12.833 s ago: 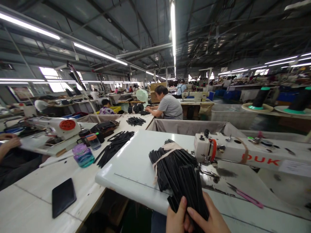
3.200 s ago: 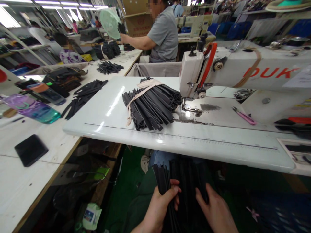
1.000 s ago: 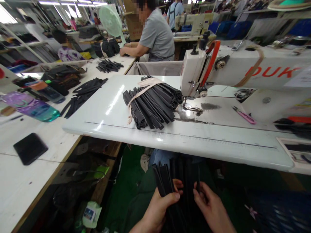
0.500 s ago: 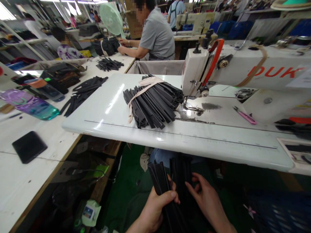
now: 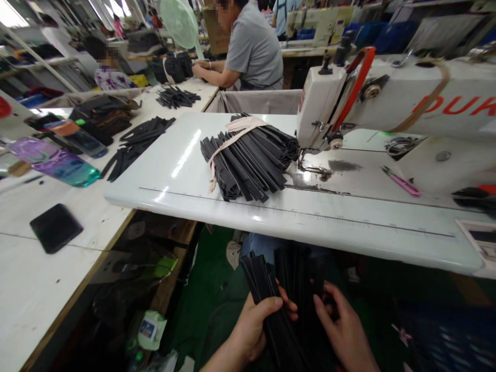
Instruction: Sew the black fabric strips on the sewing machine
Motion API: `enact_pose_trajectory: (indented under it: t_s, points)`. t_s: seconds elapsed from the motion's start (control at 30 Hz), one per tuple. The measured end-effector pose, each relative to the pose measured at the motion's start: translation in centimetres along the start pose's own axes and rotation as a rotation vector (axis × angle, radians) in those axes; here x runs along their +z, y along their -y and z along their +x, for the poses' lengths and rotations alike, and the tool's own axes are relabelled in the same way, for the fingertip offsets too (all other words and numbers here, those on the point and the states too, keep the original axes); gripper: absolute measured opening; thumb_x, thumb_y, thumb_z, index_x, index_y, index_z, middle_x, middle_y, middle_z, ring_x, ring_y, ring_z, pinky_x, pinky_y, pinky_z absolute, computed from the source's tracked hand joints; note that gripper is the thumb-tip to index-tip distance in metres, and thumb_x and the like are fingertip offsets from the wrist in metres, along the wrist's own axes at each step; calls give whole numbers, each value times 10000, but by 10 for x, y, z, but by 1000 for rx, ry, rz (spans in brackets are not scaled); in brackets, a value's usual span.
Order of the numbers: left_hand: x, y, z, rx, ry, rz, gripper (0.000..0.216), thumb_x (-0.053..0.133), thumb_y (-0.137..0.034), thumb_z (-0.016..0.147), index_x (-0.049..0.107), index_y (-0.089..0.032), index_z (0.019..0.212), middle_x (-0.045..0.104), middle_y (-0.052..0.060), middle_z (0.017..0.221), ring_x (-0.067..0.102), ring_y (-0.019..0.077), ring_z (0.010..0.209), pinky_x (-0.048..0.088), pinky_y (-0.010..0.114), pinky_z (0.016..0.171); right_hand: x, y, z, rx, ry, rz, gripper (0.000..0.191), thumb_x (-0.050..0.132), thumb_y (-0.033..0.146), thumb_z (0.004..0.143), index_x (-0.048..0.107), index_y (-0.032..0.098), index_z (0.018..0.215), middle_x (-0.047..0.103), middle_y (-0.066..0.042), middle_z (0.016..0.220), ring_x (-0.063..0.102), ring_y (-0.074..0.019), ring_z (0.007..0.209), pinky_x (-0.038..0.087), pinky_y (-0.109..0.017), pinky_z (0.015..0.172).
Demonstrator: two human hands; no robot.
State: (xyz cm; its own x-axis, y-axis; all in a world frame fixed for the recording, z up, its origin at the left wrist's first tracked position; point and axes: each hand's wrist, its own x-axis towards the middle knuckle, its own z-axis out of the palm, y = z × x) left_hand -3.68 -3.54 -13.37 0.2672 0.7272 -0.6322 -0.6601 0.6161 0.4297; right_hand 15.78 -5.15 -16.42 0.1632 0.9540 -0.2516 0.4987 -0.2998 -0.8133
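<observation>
Below the table edge, my left hand [image 5: 256, 320] is wrapped round a bunch of black strips [image 5: 259, 276], thumb across the front. More black strips [image 5: 293, 274] lie on my lap just to the right of that bunch. My right hand [image 5: 343, 323] pinches a black strip [image 5: 319, 276] between thumb and fingers at the right side of these. The dark strips blend together, so their lower ends are hard to make out. On the sewing table above lies a bundle of black strips [image 5: 250, 160], tied with a pale cloth band [image 5: 228, 144].
A white sewing machine [image 5: 321, 108] stands right of the tied bundle. Pink-handled snips [image 5: 403, 183] lie on its bed. On the left table are a phone [image 5: 56, 227], a purple-teal bottle [image 5: 58, 163] and loose black strips [image 5: 139, 142]. A co-worker [image 5: 253, 49] sits beyond.
My right hand has moved slightly right and now pinches a strip apart from the others. My left hand keeps its bunch. The whole view has shifted a little.
</observation>
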Motion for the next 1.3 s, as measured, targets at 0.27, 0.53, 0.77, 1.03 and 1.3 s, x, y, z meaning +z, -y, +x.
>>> enact_pose_trajectory:
  t_s: [0.27, 0.53, 0.77, 1.03, 1.3]
  points:
    - [-3, -1, -1, 24, 45, 30, 304, 783, -211, 694, 630, -123, 941, 713, 81, 841, 699, 219, 772, 556, 366, 779, 9, 17, -20, 124, 294, 390, 468, 519, 551, 895, 560, 209, 1212, 669, -44, 843, 653, -188, 730, 535, -269, 609]
    - [0, -1, -5, -23, 33, -8, 344, 814, -252, 671, 639, -133, 943, 728, 96, 841, 705, 240, 788, 549, 394, 786, 4, 39, -24, 65, 449, 271, 391, 661, 452, 796, 705, 173, 1066, 726, -90, 997, 672, -277, 959, 525, -368, 887]
    - [4, 3, -2, 91, 70, 172, 289, 794, -315, 695, 648, -117, 846, 616, 16, 605, 594, 155, 625, 483, 291, 667, 6, 26, -28, 109, 323, 297, 488, 528, 581, 874, 695, 183, 1102, 720, -114, 1033, 677, -271, 976, 547, -355, 868]
    - [9, 1, -4, 152, -21, 285, 600, 905, -255, 535, 660, -152, 1073, 718, 112, 1074, 651, 257, 982, 491, 339, 880, 19, 27, -36, -329, 296, -63, 513, 358, 332, 992, 376, 172, 1479, 378, -123, 1518, 382, -215, 1380, 364, -342, 1104]
    - [-4, -28, -2, 65, -120, 75, 485, 838, -220, 612, 644, -129, 1047, 673, 20, 751, 612, 127, 596, 506, 250, 600, 13, 49, 0, -190, 196, -120, 325, 432, 426, 942, 648, 203, 1039, 691, -70, 933, 676, -187, 776, 549, -282, 699]
